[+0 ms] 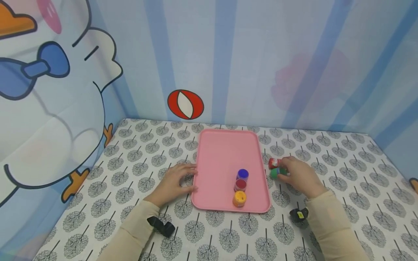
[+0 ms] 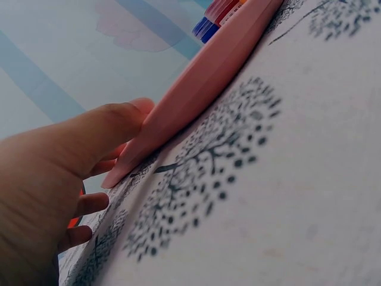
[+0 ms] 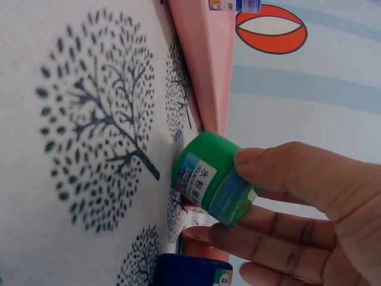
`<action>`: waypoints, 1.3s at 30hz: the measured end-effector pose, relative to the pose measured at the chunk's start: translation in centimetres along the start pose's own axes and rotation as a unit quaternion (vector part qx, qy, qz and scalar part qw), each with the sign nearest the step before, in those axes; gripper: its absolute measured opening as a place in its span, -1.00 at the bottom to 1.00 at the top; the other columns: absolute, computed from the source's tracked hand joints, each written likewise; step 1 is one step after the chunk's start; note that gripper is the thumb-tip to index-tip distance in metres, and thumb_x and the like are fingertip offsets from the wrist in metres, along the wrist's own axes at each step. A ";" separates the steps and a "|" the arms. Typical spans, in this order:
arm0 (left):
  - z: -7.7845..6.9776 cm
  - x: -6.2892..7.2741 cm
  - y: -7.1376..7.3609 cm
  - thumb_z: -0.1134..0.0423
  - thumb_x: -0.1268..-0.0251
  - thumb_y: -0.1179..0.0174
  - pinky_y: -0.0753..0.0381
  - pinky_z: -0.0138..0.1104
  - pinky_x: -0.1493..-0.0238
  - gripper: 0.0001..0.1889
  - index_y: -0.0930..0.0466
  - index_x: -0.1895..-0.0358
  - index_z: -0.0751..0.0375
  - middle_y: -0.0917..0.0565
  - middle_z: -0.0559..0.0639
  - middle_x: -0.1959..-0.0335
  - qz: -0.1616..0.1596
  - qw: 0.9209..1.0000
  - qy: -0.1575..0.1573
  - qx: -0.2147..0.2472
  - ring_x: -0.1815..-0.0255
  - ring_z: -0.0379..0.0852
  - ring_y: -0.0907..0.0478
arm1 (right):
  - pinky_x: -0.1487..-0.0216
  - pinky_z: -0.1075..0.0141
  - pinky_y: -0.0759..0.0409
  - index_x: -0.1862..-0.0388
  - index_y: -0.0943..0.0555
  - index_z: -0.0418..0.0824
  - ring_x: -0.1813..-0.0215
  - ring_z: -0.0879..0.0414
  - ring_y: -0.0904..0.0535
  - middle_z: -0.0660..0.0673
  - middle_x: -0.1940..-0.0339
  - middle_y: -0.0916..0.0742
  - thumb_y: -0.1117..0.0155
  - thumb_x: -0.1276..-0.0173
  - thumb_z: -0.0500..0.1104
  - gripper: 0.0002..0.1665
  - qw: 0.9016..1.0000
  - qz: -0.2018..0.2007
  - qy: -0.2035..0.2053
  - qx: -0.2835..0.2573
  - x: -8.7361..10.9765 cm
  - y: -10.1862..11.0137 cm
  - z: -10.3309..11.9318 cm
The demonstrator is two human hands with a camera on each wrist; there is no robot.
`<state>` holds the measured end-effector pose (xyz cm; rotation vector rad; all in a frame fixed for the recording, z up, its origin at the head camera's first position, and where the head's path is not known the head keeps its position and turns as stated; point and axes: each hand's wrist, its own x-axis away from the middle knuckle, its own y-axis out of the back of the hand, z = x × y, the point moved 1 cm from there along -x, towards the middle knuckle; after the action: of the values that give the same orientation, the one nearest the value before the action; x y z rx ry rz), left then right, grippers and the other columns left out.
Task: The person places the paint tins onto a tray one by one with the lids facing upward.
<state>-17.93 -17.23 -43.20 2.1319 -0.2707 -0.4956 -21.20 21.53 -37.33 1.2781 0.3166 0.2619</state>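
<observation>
My right hand [image 1: 302,175] is at the right side of the pink tray [image 1: 225,148], pinching a green paint jar [image 3: 205,170] between thumb and fingers. The jar is tilted, its label facing the right wrist camera. Just beyond it in the head view lies a red jar [image 1: 273,163], partly covered by my fingers. My left hand [image 1: 173,182] is at the tray's left edge, thumb and fingertips at the rim and the other fingers loosely bent. On the tray, a blue-lidded jar [image 1: 243,174], a dark red jar [image 1: 240,185] and a yellow-orange jar [image 1: 239,199] form a row near its right side.
A dark blue jar [image 3: 190,271] stands close under my right hand in the right wrist view; the hand hides it in the head view. A tree-patterned cloth [image 1: 156,145] covers the table. A printed curtain [image 1: 228,72] rises behind the table.
</observation>
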 end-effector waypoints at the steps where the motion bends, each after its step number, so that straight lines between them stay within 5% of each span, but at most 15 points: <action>1: 0.0 0.0 0.0 -0.04 -0.05 -0.37 -0.14 0.19 -0.44 -0.47 -0.56 -0.12 0.04 -0.46 -0.02 -0.36 -0.001 1.000 -0.002 -0.001 -0.41 0.10 -0.32 | 0.00 -0.11 -0.61 0.01 -0.60 -0.27 0.07 -0.18 -0.65 -0.31 0.01 -0.69 -0.39 -0.17 -0.14 -0.58 1.000 0.001 0.000 -0.001 0.0 0.0 0.0; 16: -0.4 -0.3 -0.2 -0.03 -0.04 -0.38 -0.19 0.17 -0.42 -0.48 -0.57 -0.11 0.04 -0.48 -0.02 -0.34 -0.002 1.000 -0.015 -0.004 -0.39 0.07 -0.35 | 0.11 -0.04 -0.64 0.06 -0.62 -0.29 0.19 -0.07 -0.63 -0.20 0.20 -0.69 -0.39 -0.17 -0.14 -0.62 1.000 -0.014 0.011 0.003 0.9 1.4 1.3; 39: 0.0 -0.2 -0.1 -0.04 -0.04 -0.38 -0.20 0.17 -0.42 -0.49 -0.57 -0.10 0.01 -0.48 -0.03 -0.34 -0.003 1.000 -0.006 -0.007 -0.39 0.07 -0.35 | 0.21 0.17 -0.68 0.04 -0.62 -0.25 0.27 0.09 -0.58 -0.10 0.26 -0.66 -0.45 -0.13 -0.08 -0.55 0.999 0.005 0.051 0.015 -1.8 0.8 3.9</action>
<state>-18.08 -17.11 -43.28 2.1175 -0.2669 -0.5133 -21.41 17.58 -35.41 1.2980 0.4025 0.3316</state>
